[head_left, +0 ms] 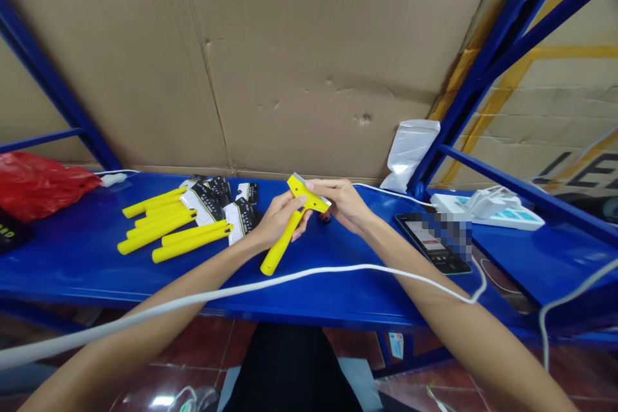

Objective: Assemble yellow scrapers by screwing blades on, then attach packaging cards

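Observation:
A yellow scraper [282, 244] with a wide head and a metal blade edge is held above the blue shelf, its handle slanting down toward me. My left hand [282, 219] is closed around its neck, thumb on the head. The fingers of my right hand [345, 203] pinch the upper right side of the head, by the blade edge. Under the right hand sits a small dark red and black object [326, 216], partly hidden. To the left lie several yellow handles [167, 230], with black and white printed cards [241, 215] at their far ends.
A blue metal shelf [328, 296] is backed by a cardboard sheet [309, 64]. At the right are a phone [425, 238], a power strip [521, 215] and a white plastic bag [410, 148]. A red bag [43, 183] lies left. One white cable [217, 293] crosses before my arms.

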Action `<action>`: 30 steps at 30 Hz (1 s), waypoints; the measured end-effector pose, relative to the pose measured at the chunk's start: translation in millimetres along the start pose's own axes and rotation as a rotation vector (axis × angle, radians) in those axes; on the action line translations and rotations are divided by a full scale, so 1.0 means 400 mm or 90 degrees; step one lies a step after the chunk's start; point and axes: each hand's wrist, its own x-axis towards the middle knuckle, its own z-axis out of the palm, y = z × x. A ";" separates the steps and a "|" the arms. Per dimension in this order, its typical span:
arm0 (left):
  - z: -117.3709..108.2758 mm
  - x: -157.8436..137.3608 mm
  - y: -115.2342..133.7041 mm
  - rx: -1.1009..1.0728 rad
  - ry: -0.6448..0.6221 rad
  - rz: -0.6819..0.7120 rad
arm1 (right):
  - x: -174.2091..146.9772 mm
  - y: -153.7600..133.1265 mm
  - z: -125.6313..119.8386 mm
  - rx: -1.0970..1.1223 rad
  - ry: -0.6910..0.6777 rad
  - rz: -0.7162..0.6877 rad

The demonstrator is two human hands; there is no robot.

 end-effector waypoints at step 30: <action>-0.007 -0.004 -0.008 0.011 -0.011 0.057 | -0.009 -0.032 0.004 -0.012 -0.061 -0.025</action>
